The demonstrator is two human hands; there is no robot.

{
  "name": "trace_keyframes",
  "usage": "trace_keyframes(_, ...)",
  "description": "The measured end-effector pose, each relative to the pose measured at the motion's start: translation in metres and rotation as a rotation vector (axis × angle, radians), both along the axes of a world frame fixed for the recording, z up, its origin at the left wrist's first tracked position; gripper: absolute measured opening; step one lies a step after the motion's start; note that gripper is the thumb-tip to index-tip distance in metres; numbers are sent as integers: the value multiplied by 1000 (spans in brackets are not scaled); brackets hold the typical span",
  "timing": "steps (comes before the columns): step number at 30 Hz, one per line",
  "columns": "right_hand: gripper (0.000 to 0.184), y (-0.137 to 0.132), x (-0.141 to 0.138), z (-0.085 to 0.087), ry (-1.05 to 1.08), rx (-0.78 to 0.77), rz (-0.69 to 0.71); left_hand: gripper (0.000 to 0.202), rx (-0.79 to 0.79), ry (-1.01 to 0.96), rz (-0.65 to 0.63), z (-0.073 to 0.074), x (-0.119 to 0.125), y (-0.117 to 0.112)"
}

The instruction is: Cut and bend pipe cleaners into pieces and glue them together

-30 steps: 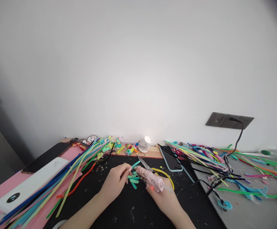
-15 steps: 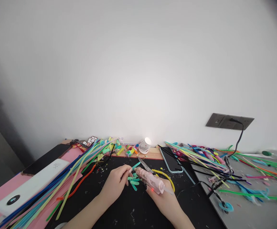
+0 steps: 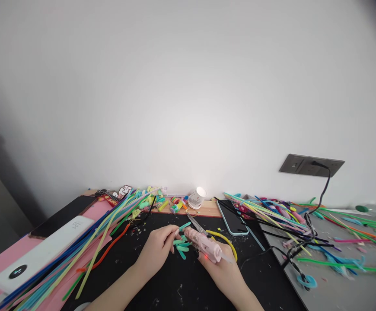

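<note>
My left hand (image 3: 160,245) is closed in a pinch on a short teal pipe cleaner piece (image 3: 184,226), which sticks out past the fingertips to the right. My right hand (image 3: 220,268) wraps round a pink hot glue gun (image 3: 204,245) with a small red light and a clear glue stick (image 3: 226,258) at its back end. The gun's nozzle end is close to the left fingertips; whether it touches the piece I cannot tell. Several teal and green pipe cleaner pieces (image 3: 183,249) lie on the black mat (image 3: 175,289) between the hands. Scissors (image 3: 197,223) lie just beyond the gun.
Long pipe cleaners (image 3: 61,265) and a white power bank (image 3: 45,250) lie at left. A paper cup (image 3: 197,197) stands by the wall. A phone (image 3: 232,217), a curved yellow pipe cleaner (image 3: 223,236) and a cord (image 3: 324,190) to the wall socket (image 3: 311,165) are at right.
The glue gun has tilted very slightly in my right hand. My left hand keeps its pinch in almost the same place; the things around have not moved.
</note>
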State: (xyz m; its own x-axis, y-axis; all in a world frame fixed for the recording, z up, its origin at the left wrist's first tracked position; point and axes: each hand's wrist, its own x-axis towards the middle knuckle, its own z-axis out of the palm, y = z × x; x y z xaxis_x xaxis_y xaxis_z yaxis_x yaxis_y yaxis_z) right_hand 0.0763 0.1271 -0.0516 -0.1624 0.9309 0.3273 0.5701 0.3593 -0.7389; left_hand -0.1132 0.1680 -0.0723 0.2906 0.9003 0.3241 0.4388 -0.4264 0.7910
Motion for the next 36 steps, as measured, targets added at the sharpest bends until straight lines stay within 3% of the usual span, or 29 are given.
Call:
trace_keyframes(11,27,1,2,1,12,-51,99,25,19,25,2,5,1,-2)
trace_keyframes(19,24,1,2,2,-1,-35,97,25,24,25,-4,5,1,-3)
trace_keyframes(29,38,2,3,2,7,24,120,24,45,38,37,3,-1,-1)
trace_keyframes(36,34,2,3,5,18,48,82,23,59,43,57,1,-3,1)
